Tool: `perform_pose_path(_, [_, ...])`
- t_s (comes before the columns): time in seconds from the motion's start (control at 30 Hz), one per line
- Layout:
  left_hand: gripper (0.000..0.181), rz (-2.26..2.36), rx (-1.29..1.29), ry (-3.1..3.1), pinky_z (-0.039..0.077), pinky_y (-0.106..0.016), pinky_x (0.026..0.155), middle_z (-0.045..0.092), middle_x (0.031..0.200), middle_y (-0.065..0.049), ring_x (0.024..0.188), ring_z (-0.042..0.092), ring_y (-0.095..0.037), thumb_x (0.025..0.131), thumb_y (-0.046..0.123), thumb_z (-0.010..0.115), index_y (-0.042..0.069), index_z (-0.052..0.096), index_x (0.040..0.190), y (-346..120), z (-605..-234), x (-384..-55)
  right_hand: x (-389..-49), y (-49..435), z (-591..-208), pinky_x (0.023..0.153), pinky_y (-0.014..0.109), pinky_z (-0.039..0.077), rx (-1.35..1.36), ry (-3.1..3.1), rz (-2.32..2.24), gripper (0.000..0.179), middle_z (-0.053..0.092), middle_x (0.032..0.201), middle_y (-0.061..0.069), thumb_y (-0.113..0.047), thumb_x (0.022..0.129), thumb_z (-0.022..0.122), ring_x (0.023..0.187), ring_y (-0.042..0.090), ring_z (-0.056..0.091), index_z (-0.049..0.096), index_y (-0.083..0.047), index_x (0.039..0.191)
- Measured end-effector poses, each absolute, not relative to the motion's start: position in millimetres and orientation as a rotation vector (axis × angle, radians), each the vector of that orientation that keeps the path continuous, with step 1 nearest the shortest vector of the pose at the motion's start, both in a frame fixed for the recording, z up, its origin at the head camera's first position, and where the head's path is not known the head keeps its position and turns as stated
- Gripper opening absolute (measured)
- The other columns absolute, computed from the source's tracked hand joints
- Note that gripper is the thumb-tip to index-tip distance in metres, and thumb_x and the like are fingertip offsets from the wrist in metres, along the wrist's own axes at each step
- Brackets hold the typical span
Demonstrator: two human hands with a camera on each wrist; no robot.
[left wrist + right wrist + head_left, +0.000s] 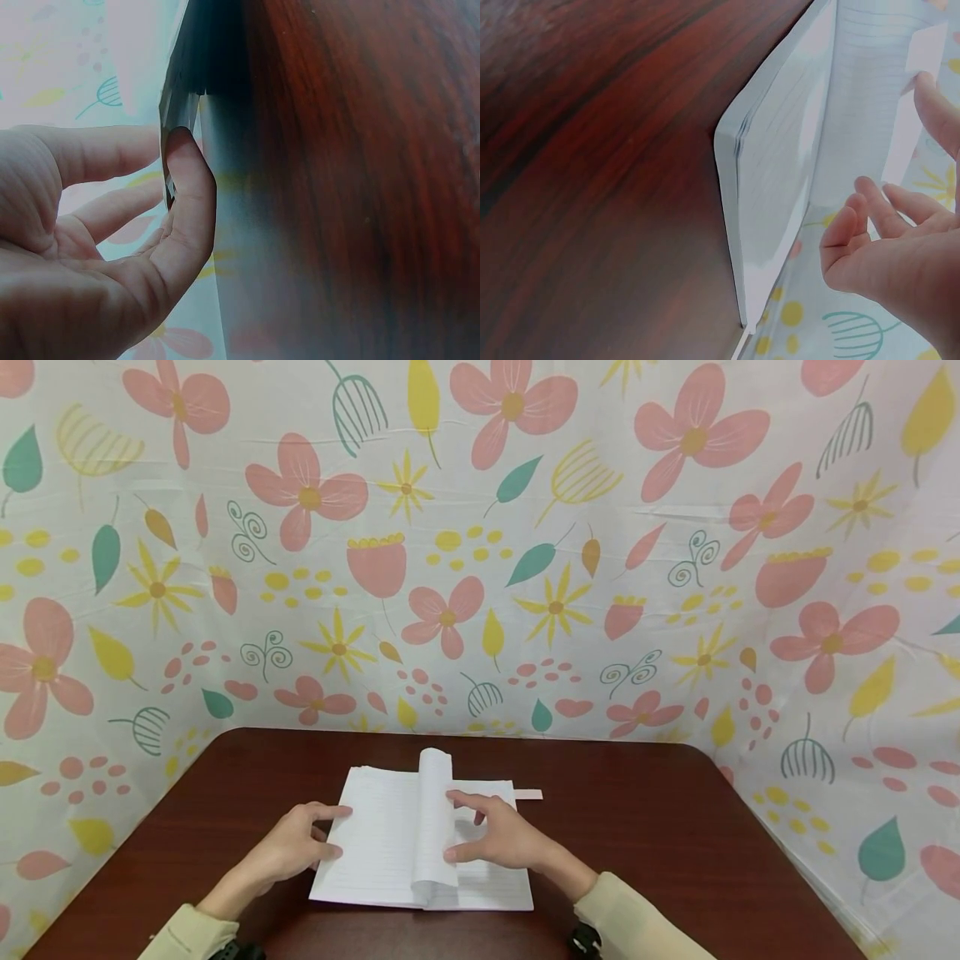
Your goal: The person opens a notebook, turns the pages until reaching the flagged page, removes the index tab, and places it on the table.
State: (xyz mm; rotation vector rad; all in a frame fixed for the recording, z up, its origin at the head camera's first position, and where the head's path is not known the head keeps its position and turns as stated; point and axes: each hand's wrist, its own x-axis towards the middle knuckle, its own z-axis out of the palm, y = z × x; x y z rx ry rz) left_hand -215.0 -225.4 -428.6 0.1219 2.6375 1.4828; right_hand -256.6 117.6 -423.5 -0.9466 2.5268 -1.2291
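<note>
An open notebook (pixel 378 835) with lined white pages lies on the table. Near its middle a page (pixel 433 827) stands up, curled over along its length. My left hand (pixel 288 843) grips the notebook's left edge. The left wrist view shows digits on both sides of that edge (pixel 171 97), one of them underneath. At the standing page, my right hand (pixel 502 837) has thumb and forefinger spread wide, their tips touching the page's right side. In the right wrist view the other fingers (pixel 844 225) are bent, away from the right-hand pages (pixel 780 157).
A pale pink strip (pixel 528 794) sticks out past the notebook's upper right edge. The dark brown wooden table (pixel 637 827) reaches back to a flower-printed cloth (pixel 450 568). Dark bands with devices (pixel 585 939) sit at both wrists.
</note>
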Motion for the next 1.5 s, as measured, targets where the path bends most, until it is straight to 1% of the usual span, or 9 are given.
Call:
perform_pose_path(0.3, [0.053, 1.508, 0.144, 2.633, 0.060, -0.040, 0.062, 0.058, 0.131, -0.024, 0.078, 0.065, -0.024, 0.081, -0.012, 0.080, -0.006, 0.069, 0.133, -225.0, -429.2, -213.9, -261.1, 107.3, -428.7, 0.084, 0.032, 0.047, -0.933, 2.540, -1.176, 0.084, 0.062, 0.146, 0.006, -0.033, 0.084, 0.091, 0.107, 0.030, 0.055, 0.054, -0.005, 0.154])
perform_pose_path(0.4, [0.053, 1.508, 0.148, 2.635, 0.060, -0.040, 0.062, 0.058, 0.131, -0.025, 0.079, 0.065, -0.024, 0.081, -0.011, 0.080, -0.007, 0.069, 0.133, -224.7, -429.3, -213.3, -260.6, 104.0, -429.0, 0.084, 0.032, 0.047, -0.946, 2.545, -1.173, 0.084, 0.064, 0.144, 0.007, -0.032, 0.083, 0.092, 0.105, 0.030, 0.055, 0.055, -0.004, 0.153])
perform_pose_path(0.63, [0.054, 1.511, 0.167, 2.632, 0.060, -0.041, 0.062, 0.058, 0.131, -0.025, 0.078, 0.065, -0.024, 0.081, -0.011, 0.080, -0.007, 0.068, 0.133, -225.0, -429.2, -213.9, -261.9, 96.7, -429.4, 0.084, 0.031, 0.048, -0.917, 2.556, -1.134, 0.083, 0.065, 0.143, 0.005, -0.034, 0.083, 0.092, 0.106, 0.029, 0.057, 0.056, -0.007, 0.153])
perform_pose_path(0.97, [0.054, 1.490, 0.204, 2.645, 0.060, -0.040, 0.060, 0.057, 0.130, -0.028, 0.078, 0.066, -0.023, 0.081, -0.010, 0.080, -0.009, 0.067, 0.133, -226.4, -430.2, -215.0, -263.4, 87.4, -428.0, 0.091, 0.033, 0.050, -0.920, 2.536, -1.112, 0.083, 0.064, 0.143, 0.006, -0.030, 0.082, 0.093, 0.111, 0.032, 0.058, 0.056, -0.005, 0.152])
perform_pose_path(1.1, [0.053, 1.498, 0.204, 2.639, 0.061, -0.039, 0.060, 0.057, 0.131, -0.028, 0.078, 0.066, -0.023, 0.081, -0.010, 0.080, -0.009, 0.067, 0.133, -226.3, -429.9, -215.3, -263.0, 84.9, -427.1, 0.097, 0.038, 0.050, -0.947, 2.519, -1.113, 0.083, 0.062, 0.146, 0.009, -0.028, 0.083, 0.093, 0.116, 0.033, 0.060, 0.055, -0.003, 0.152])
perform_pose_path(1.23, [0.053, 1.497, 0.194, 2.636, 0.061, -0.040, 0.061, 0.057, 0.131, -0.027, 0.078, 0.066, -0.023, 0.082, -0.011, 0.080, -0.009, 0.067, 0.133, -226.0, -429.9, -215.4, -263.1, 82.5, -427.4, 0.102, 0.039, 0.050, -0.956, 2.502, -1.106, 0.083, 0.057, 0.152, 0.010, -0.028, 0.083, 0.092, 0.124, 0.031, 0.059, 0.054, -0.003, 0.153])
perform_pose_path(1.37, [0.053, 1.494, 0.186, 2.641, 0.061, -0.040, 0.061, 0.057, 0.131, -0.026, 0.078, 0.066, -0.023, 0.082, -0.011, 0.080, -0.009, 0.067, 0.133, -225.7, -429.8, -215.4, -262.9, 79.6, -426.8, 0.106, 0.037, 0.048, -0.950, 2.487, -1.092, 0.083, 0.053, 0.156, 0.007, -0.030, 0.084, 0.092, 0.134, 0.029, 0.055, 0.054, -0.007, 0.154])
perform_pose_path(1.5, [0.053, 1.499, 0.183, 2.645, 0.060, -0.041, 0.060, 0.058, 0.131, -0.025, 0.078, 0.066, -0.023, 0.081, -0.011, 0.080, -0.009, 0.067, 0.133, -225.4, -429.9, -215.3, -262.1, 77.9, -425.2, 0.108, 0.039, 0.048, -0.961, 2.484, -1.068, 0.083, 0.051, 0.158, 0.008, -0.029, 0.084, 0.091, 0.139, 0.026, 0.051, 0.053, -0.008, 0.155])
